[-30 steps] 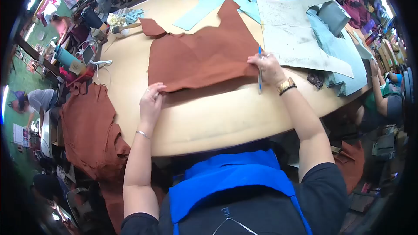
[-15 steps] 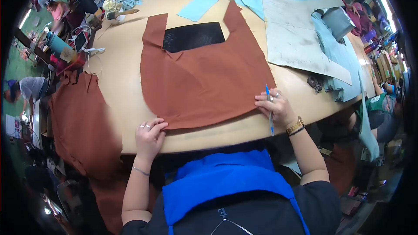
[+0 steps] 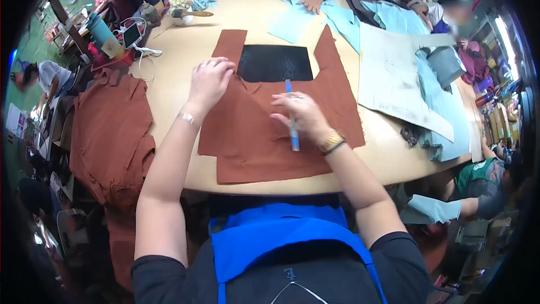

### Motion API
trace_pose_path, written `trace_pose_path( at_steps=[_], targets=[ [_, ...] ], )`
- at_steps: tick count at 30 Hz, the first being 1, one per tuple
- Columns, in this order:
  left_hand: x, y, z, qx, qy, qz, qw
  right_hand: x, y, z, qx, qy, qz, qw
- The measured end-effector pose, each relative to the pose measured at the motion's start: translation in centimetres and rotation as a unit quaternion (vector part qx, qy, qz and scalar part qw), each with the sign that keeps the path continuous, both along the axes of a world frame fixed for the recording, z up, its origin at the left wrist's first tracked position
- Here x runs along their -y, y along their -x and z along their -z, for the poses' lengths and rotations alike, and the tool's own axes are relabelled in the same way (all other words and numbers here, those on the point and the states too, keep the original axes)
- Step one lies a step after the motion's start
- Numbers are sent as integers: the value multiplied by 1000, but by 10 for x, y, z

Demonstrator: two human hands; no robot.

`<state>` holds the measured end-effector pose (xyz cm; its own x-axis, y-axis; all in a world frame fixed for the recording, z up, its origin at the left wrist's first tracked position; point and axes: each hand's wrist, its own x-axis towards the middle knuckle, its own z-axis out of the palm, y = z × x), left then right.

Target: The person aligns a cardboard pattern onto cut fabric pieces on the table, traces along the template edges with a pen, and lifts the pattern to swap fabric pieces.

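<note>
A rust-brown fabric piece with two upright straps lies on the table in front of me, its lower part partly folded or layered. Between the straps a black rectangular panel shows. My left hand is closed in a pinch on the fabric at the inner foot of the left strap. Above the middle of the fabric is my right hand, fingers partly spread, with a blue-capped pen held across the palm.
More brown fabric hangs over the table's left edge. Pale card patterns and light blue cloth lie at right. A brush, a phone and a teal tumbler stand far left. A co-worker's hands handle blue cloth opposite.
Both hands have moved from the fabric's lower edge up toward the straps. The bottom edge, curved before, now looks stepped and squarer. The pen stays in my right hand.
</note>
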<state>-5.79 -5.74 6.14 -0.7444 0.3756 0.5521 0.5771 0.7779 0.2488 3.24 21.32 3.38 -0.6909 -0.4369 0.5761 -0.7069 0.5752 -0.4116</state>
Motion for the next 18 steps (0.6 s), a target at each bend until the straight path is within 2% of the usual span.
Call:
trace_pose_path(
  at_steps=[1,4,5,7,8,11,14,18],
  targets=[
    [-2,27,15,38,5,1,999,15,11,10,-9,-10,7,1000],
    [-4,77,65,16,94,-59,994,36,26,33,83,-4,10,996],
    [-6,81,59,55,90,-91,990,39,26,37,122,-19,26,992],
    [-11,85,52,140,84,-150,975,39,26,40,105,-41,36,993],
    [-11,93,61,152,38,-219,963,39,27,41,100,-46,38,993],
    [-14,103,60,177,66,-337,922,40,23,35,122,-56,43,990],
    [-4,116,64,278,-30,-290,915,41,24,28,129,-66,46,988],
    [-3,116,69,259,-30,-301,917,40,24,36,103,-70,48,991]
  ],
)
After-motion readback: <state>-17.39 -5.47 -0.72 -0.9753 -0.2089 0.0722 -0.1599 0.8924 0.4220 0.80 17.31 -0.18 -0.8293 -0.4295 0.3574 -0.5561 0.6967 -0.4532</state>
